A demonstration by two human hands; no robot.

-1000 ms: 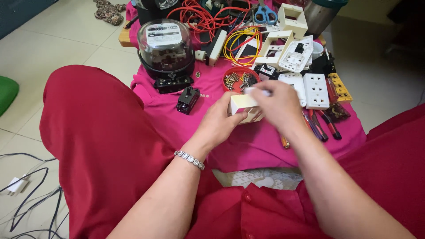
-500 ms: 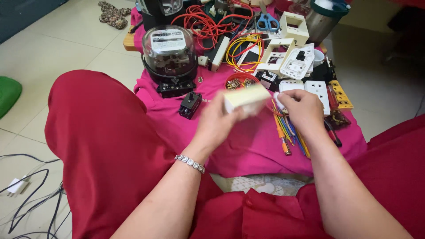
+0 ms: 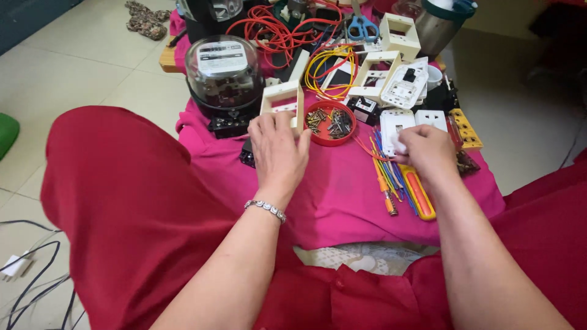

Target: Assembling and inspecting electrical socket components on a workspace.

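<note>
Head view: a cream frame [image 3: 282, 102] is being held upright by the left hand [image 3: 278, 150], its fingers curled around the lower edge, just left of a red dish [image 3: 331, 122] of screws. The frame is being kept above the pink cloth [image 3: 342, 195], in front of a glass-domed meter [image 3: 224, 70]. A small white piece [image 3: 398, 146] is being pinched by the right hand [image 3: 428, 150], fingers closed on it, at the lower edge of a white socket plate [image 3: 395, 122]. The two hands are being kept well apart, with the dish between them. Coloured wires [image 3: 386, 174] and a yellow-handled tool [image 3: 419, 195] are lying just below the right hand. Further back, red cable [image 3: 269, 30], a yellow wire coil [image 3: 327, 70], scissors [image 3: 362, 27] and more cream frames [image 3: 398, 33] are spread on the cloth. A bracelet [image 3: 265, 209] is being worn on the left wrist.
</note>
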